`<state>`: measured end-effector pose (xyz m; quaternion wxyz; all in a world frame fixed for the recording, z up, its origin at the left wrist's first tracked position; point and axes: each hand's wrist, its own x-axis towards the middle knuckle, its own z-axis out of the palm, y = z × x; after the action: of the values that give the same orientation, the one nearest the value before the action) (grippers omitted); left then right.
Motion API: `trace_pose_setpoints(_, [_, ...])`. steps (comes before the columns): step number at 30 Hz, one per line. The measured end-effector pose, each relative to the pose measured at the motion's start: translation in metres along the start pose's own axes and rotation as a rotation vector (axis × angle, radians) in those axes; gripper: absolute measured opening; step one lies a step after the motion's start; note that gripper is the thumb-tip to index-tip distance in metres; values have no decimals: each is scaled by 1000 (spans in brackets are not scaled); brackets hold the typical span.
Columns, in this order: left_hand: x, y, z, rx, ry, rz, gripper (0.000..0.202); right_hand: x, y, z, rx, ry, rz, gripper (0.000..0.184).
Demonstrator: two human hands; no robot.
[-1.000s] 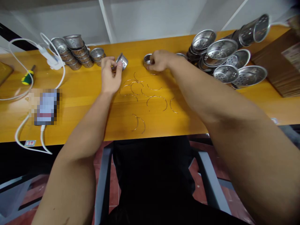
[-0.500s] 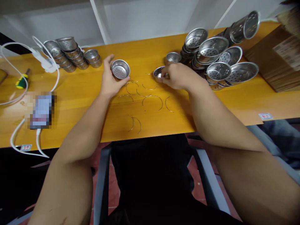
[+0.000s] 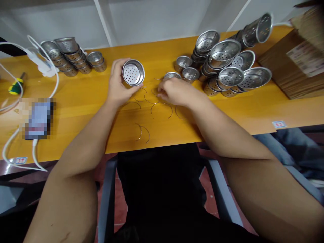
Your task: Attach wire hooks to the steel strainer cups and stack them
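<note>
My left hand [image 3: 116, 86] is wrapped round a perforated metal cup [image 3: 133, 73], held tilted so its open mouth and holed bottom face me. My right hand [image 3: 174, 90] is low over the table among thin curved wires [image 3: 162, 103], its fingers bent together. Whatever those fingertips pinch, if anything, is hidden. Just behind that hand stands a small perforated cup [image 3: 172, 75], partly covered by it. Two more small cups stand beside it, one nearer [image 3: 190, 74] and one farther back [image 3: 183, 62].
Stacked perforated cups [image 3: 224, 54] crowd the right, beside a cardboard box [image 3: 286, 64]. More stacks [image 3: 72, 55] stand at the back left. A phone [image 3: 40, 118] with a white cable, a power strip [image 3: 47, 67] and a yellow-green screwdriver [image 3: 16, 86] lie left. A seated person's leg [image 3: 298, 148] shows at right.
My right hand has let go of the small cup and shifted left and nearer, down to the wires. My left hand has tipped its cup further towards me. The view has shifted slightly.
</note>
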<state>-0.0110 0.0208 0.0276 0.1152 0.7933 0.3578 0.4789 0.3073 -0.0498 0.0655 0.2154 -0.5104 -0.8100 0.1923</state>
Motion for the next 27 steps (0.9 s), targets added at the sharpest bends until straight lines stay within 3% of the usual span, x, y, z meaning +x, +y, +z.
trace_pose_setpoints(2, [0,-16,9,-96,65,130,113,-2,-19,-3,-353,-215,79,15])
trace_pose_setpoints(3, [-1,-24,14,-155,98,179,121,-3,-27,-6,-459,-291,108,23])
trace_pose_setpoints(5, [-1,-34,20,-215,97,195,117,-4,-40,-12,-522,-356,131,33])
trace_pose_setpoints(10, [-1,-29,24,-271,74,219,117,-5,-50,-20,-559,-421,129,32])
trace_pose_setpoints(15, [-5,-13,22,-233,-25,51,124,-6,-43,-23,-557,-473,150,24])
trace_pose_setpoints(18, [-7,-9,20,-241,-44,24,121,-5,-43,-24,-552,-472,121,22])
trace_pose_setpoints(27, [-9,-15,16,-183,-46,7,111,-1,-70,-22,-699,-529,118,37])
